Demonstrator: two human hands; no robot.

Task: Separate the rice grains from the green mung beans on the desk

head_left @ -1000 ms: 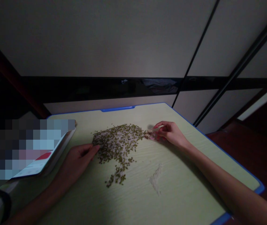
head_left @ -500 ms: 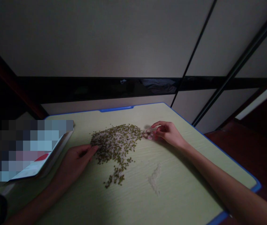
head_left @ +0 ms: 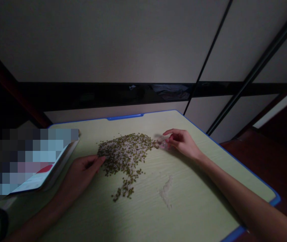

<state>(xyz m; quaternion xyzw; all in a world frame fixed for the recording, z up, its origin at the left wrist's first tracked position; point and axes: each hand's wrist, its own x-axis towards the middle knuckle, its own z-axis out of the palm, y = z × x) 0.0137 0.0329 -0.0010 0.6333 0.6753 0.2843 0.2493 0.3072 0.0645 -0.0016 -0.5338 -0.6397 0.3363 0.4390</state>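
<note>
A mixed pile of green beans and white grains [head_left: 125, 151], likely mung beans and rice, lies spread over the middle of the table. My left hand [head_left: 84, 171] rests at the pile's left edge, thumb and fingertips pressed together; whatever they hold, if anything, is hidden. To the right of the pile, my right hand [head_left: 181, 143] grips a small clear plastic piece [head_left: 163, 143] between thumb and fingers, close to the table top. Its exact shape is blurred. Nearer to me, a thin separate streak of white grains [head_left: 166, 191] lies on the table.
The pale green table [head_left: 196, 201] has a blue rim and a blue handle [head_left: 125, 117] at its far edge. A tablet-like device with a lit, pixelated screen [head_left: 34, 183] leans at the left. White cabinet panels [head_left: 113, 43] stand behind the table.
My right hand has shifted slightly to the right with the clear piece, leaving a few beans at the pile's right tip. My left hand stays in place.
</note>
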